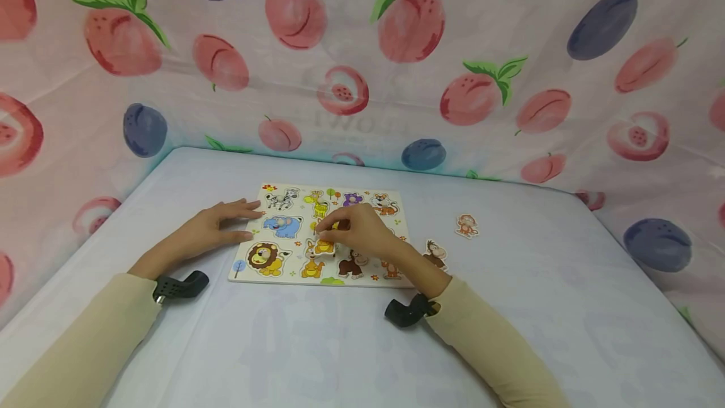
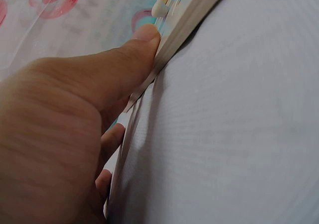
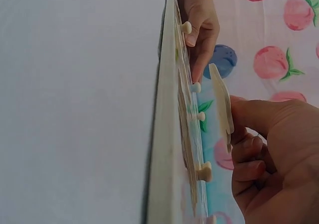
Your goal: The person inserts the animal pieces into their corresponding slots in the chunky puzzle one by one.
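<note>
A wooden animal puzzle board (image 1: 236, 271) lies flat on the table. My left hand (image 1: 212, 226) rests at its left edge, fingers fairly straight; in the left wrist view the thumb (image 2: 142, 42) touches the board's side. Above the board's middle, my right hand (image 1: 362, 232) pinches a yellow-orange animal piece (image 1: 325, 246), whose animal I cannot tell. From the side, the right wrist view shows this flat piece (image 3: 222, 104) raised and tilted off the board. Nearby on the board are the elephant (image 1: 283, 226), the lion (image 1: 265, 260) and the kangaroo (image 1: 312, 266). My right hand hides part of the board.
A monkey piece (image 1: 467, 225) lies on the white tablecloth (image 1: 544, 269) to the board's right. Closer to the board, a brown ape piece (image 1: 435, 253) is partly behind my right forearm. Small knobs (image 3: 203, 172) stick up from the board. A fruit-print curtain (image 1: 362, 124) hangs behind the table.
</note>
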Action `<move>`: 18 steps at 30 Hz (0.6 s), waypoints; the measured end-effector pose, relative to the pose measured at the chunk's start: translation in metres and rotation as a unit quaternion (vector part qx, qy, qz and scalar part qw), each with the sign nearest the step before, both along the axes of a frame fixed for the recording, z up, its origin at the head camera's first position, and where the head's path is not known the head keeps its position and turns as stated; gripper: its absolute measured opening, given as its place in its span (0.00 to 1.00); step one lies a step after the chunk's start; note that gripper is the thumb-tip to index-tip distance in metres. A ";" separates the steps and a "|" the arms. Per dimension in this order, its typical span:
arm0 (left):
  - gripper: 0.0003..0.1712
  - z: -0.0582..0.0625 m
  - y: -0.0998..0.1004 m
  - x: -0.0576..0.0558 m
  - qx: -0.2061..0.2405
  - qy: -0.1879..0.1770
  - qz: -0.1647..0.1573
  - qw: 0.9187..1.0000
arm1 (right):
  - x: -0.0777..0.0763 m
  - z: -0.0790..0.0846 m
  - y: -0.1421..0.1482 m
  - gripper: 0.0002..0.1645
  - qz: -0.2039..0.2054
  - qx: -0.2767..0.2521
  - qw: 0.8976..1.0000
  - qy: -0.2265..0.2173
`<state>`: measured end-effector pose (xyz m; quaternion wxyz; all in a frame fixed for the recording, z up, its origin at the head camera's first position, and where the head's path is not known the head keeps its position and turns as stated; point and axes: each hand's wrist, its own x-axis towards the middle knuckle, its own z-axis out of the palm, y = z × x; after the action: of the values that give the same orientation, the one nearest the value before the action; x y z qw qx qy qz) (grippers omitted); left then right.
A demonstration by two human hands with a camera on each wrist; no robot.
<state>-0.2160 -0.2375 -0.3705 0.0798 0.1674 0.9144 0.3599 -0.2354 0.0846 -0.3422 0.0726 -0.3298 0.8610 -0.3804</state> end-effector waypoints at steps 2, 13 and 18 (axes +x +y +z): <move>0.32 0.000 0.000 0.000 0.000 -0.001 0.002 1.000 | 0.000 -0.001 0.000 0.06 -0.003 -0.002 1.000 -0.008; 0.32 0.000 0.002 0.000 -0.001 -0.001 0.001 1.000 | 0.007 -0.006 -0.004 0.05 0.015 -0.003 0.999 -0.037; 0.31 0.000 0.001 -0.001 -0.003 0.000 0.000 1.000 | 0.011 -0.005 -0.008 0.05 0.021 0.008 0.999 -0.038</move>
<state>-0.2170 -0.2364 -0.3707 0.0802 0.1671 0.9154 0.3575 -0.2247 0.0763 -0.3477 0.1157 -0.3323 0.8538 -0.3837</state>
